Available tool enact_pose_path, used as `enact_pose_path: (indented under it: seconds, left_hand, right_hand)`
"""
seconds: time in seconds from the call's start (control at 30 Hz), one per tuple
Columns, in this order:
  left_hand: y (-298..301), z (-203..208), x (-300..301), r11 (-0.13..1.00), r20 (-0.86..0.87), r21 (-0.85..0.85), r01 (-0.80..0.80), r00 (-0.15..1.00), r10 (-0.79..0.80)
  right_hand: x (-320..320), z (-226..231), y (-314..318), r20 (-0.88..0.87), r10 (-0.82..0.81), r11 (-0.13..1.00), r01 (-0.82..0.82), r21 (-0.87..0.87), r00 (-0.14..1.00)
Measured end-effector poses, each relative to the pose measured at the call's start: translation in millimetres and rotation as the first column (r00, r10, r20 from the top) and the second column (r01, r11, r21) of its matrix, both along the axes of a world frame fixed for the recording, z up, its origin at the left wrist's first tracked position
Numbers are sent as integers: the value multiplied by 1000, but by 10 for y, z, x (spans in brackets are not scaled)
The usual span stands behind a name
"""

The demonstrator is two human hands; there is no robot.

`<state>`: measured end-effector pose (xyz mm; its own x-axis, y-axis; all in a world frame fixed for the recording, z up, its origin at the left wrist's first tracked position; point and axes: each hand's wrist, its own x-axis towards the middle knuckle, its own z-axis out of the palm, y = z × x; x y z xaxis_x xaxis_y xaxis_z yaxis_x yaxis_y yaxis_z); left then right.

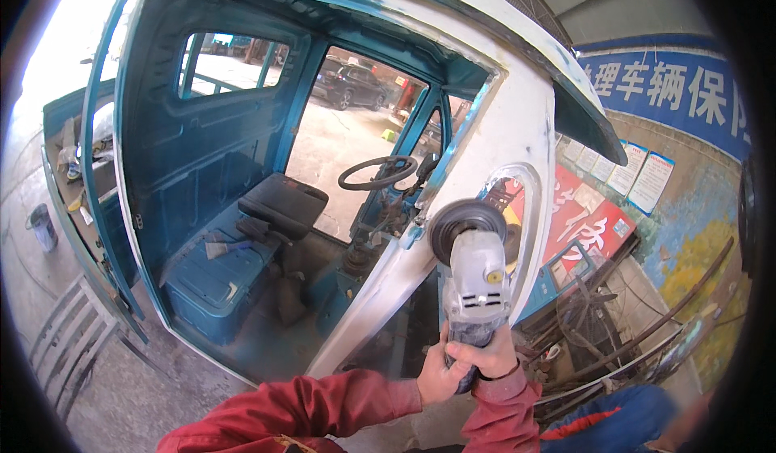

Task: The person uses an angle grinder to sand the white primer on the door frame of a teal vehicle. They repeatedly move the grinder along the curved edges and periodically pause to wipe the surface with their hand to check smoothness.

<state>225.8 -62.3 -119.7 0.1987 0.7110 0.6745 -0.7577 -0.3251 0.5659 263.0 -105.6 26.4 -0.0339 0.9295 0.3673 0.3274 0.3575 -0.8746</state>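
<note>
Both my hands are closed around the dark body of an angle grinder (478, 279) with a grey metal head. My left hand (439, 374) grips low on its left side, and my right hand (489, 353) wraps it from the right. At its far end a round dark disc (443, 228) lies over the white front pillar (515, 122) of a vehicle cab, beside an oval opening. Whether the disc touches the pillar I cannot tell. Patches of bare metal and blue paint show along the pillar's edge.
Inside the blue cab are a steering wheel (376, 173), a black seat cushion (283, 202) and a brush (226, 245) on a blue box. A slatted rack (69, 336) and a bucket (42, 227) stand left. Scrap metal (586, 324) and someone's blue-clad leg (618, 421) are at right.
</note>
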Motion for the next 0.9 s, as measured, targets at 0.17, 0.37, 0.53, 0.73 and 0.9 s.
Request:
enact_pose_path:
  seconds: [0.17, 0.37, 0.53, 0.73, 0.9]
  left_hand:
    - [155, 255, -44, 993, -34, -18, 121, 992, -121]
    - [88, 187, -170, 993, -32, 102, -55, 998, 58]
    - [139, 242, -150, 1000, -49, 11, 13, 999, -12]
    - [88, 142, -164, 999, -19, -21, 36, 999, -37]
    - [128, 135, -175, 999, -61, 32, -15, 998, 17]
  right_hand:
    - [43, 234, 114, -102, -2, 998, 8, 55, 995]
    - [-65, 88, 40, -42, 11, 999, -9, 45, 999]
    - [7, 189, 113, -68, -11, 999, 9, -33, 998]
    - [38, 26, 85, -34, 13, 1000, -12, 22, 999]
    - [5, 19, 111, -66, -9, 999, 12, 50, 998]
